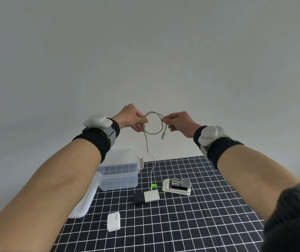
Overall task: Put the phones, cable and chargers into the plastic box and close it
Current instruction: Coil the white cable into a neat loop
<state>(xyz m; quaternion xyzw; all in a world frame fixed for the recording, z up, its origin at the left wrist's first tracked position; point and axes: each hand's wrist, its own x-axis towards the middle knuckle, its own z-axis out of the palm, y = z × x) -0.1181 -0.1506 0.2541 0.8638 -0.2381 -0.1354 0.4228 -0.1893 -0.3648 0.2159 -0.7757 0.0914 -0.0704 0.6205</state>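
With your left hand [130, 118] and right hand [179, 123] pinched on its coil, the limp, light USB cable [153, 124] trails below your fingers, so gather that tail.

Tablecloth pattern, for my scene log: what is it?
Black tablecloth with a white grid of thin lines, shown in the head view.

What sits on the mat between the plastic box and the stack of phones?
In the head view, the cable's hanging end with a green tag; otherwise bare mat between box and phones.
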